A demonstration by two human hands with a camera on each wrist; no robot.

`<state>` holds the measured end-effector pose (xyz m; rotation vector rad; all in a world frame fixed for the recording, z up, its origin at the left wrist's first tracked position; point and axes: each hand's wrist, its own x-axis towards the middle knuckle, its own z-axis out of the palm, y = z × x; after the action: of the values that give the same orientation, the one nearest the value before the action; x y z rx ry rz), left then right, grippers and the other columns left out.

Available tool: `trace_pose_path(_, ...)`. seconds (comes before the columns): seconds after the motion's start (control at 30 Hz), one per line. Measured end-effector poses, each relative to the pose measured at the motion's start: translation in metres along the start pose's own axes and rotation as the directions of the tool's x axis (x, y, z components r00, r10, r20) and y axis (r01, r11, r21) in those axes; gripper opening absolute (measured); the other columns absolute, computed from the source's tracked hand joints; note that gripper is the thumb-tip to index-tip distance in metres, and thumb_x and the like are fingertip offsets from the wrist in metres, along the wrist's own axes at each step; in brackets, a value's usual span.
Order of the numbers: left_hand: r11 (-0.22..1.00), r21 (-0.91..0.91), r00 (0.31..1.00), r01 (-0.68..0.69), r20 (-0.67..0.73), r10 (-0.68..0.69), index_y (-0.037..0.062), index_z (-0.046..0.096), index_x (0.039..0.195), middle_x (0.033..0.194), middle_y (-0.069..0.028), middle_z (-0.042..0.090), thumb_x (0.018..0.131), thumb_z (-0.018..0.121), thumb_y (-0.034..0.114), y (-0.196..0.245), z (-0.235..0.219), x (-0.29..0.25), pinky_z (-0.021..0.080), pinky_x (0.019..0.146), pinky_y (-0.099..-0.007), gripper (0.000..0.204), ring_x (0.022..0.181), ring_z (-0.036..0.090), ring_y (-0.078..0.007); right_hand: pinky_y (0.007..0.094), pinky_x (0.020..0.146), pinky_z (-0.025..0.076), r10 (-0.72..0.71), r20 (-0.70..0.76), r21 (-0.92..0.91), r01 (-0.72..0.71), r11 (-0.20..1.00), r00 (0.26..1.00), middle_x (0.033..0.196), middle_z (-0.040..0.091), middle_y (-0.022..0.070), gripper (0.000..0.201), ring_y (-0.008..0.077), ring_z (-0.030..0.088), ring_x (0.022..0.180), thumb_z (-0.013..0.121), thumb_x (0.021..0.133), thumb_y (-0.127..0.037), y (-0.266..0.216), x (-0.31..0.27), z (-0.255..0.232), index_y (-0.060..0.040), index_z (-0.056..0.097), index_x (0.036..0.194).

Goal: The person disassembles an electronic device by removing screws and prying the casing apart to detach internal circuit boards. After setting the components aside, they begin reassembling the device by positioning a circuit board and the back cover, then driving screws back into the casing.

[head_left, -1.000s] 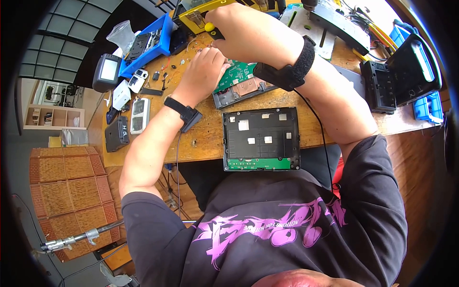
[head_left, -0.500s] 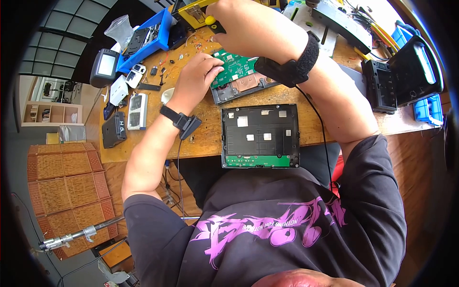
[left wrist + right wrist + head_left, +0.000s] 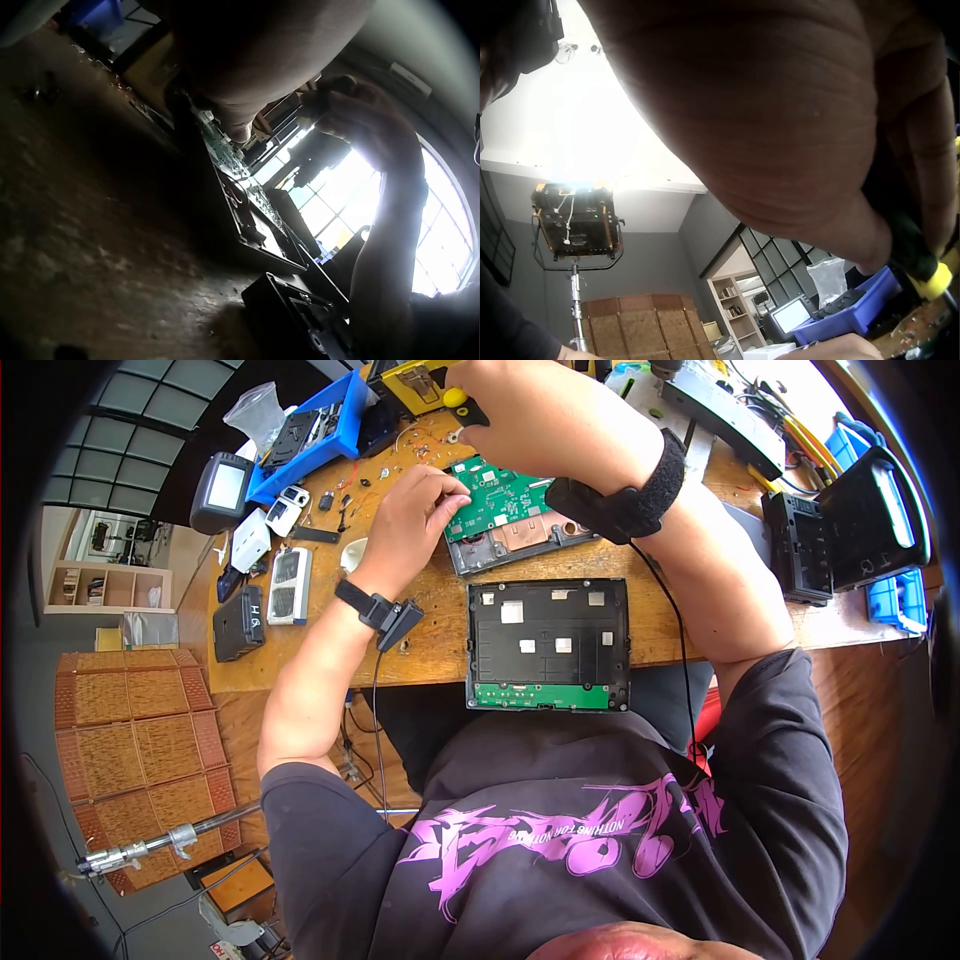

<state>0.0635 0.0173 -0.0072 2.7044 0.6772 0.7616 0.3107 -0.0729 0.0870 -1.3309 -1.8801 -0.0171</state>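
Observation:
Near the back of the bench, a green circuit board lies in a dark open housing with a copper-coloured plate. My left hand is at the board's left edge, its thumb and bent forefinger close together over the corner. Whether those fingertips hold anything, I cannot tell. My right hand is raised above the board's far side and grips a dark screwdriver with a yellow collar. Closer to my body, a black cover with white pads and a green strip board lies at the bench edge.
Left on the wooden bench stand a blue tray, a small screen device, white devices and a black case. Small loose parts lie behind the left hand. Black cases stand at the right.
My left hand has drawn back from beside the right hand to the board's left edge, uncovering more of the board. The right hand stays above it, still gripping the screwdriver.

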Motion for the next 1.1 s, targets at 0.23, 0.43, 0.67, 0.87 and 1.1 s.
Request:
trace_pose_path(0.23, 0.956, -0.254, 0.989, 0.149, 0.017, -0.149, 0.0020, 0.081, 0.118, 0.111, -0.0090, 0.082, 0.109, 0.079, 0.011, 0.038, -0.008, -0.016, 0.058, 0.086, -0.0348, 0.012, 0.097, 0.076, -0.0206, 0.0530, 0.086, 0.065, 0.019, 0.012, 0.030, -0.019, 0.999, 1.000, 0.095, 0.076, 0.0369, 0.017, 0.0534, 0.078, 0.094, 0.073, 0.089, -0.003, -0.006, -0.001, -0.011, 0.0117, 0.076, 0.097)
trace_pose_path(0.43, 0.988, -0.092, 0.991, 0.126, -0.030, -0.129, 0.0009, 0.079, 0.118, 0.110, -0.0104, 0.081, 0.108, 0.080, 0.008, 0.045, -0.031, -0.046, 0.058, 0.085, -0.0374, 0.013, 0.096, 0.076, -0.0251, 0.0532, 0.086, 0.065, 0.014, 0.027, -0.013, -0.013, 1.000, 1.000, 0.095, 0.076, 0.0367, 0.021, 0.0535, 0.077, 0.094, 0.076, 0.091, -0.007, -0.013, -0.001, -0.024, 0.0114, 0.076, 0.101)
trace_pose_path(0.67, 0.960, 0.193, 0.977, 0.203, -0.112, -0.184, 0.0025, 0.074, 0.109, 0.108, -0.0153, 0.076, 0.104, 0.080, 0.007, 0.015, -0.073, -0.099, 0.056, 0.094, -0.0481, 0.009, 0.105, 0.071, -0.0386, 0.0505, 0.088, 0.066, 0.041, 0.049, -0.056, -0.038, 0.998, 0.998, 0.100, 0.078, 0.0351, 0.026, 0.0515, 0.079, 0.097, 0.079, 0.092, -0.008, -0.025, 0.000, -0.032, 0.0118, 0.078, 0.109)
trace_pose_path(0.87, 0.929, 0.268, 0.967, 0.255, -0.089, -0.240, 0.0023, 0.076, 0.111, 0.108, -0.0150, 0.077, 0.104, 0.079, 0.006, -0.002, -0.080, -0.126, 0.057, 0.094, -0.0493, 0.009, 0.106, 0.072, -0.0389, 0.0456, 0.094, 0.067, 0.118, 0.097, -0.138, -0.104, 0.985, 0.988, 0.114, 0.082, 0.0311, 0.040, 0.0448, 0.082, 0.106, 0.086, 0.095, -0.014, -0.033, 0.003, -0.034, 0.0097, 0.080, 0.127)
trace_pose_path(1.1, 0.966, 0.174, 0.980, 0.189, -0.091, -0.176, 0.0028, 0.078, 0.111, 0.111, -0.0115, 0.075, 0.100, 0.084, 0.006, 0.016, -0.065, -0.124, 0.058, 0.094, -0.0430, 0.014, 0.109, 0.072, -0.0351, 0.0434, 0.090, 0.068, 0.095, 0.008, -0.237, -0.090, 0.967, 0.995, 0.112, 0.084, 0.0303, 0.040, 0.0433, 0.083, 0.101, 0.088, 0.093, -0.014, -0.076, -0.008, -0.038, 0.0092, 0.080, 0.125)
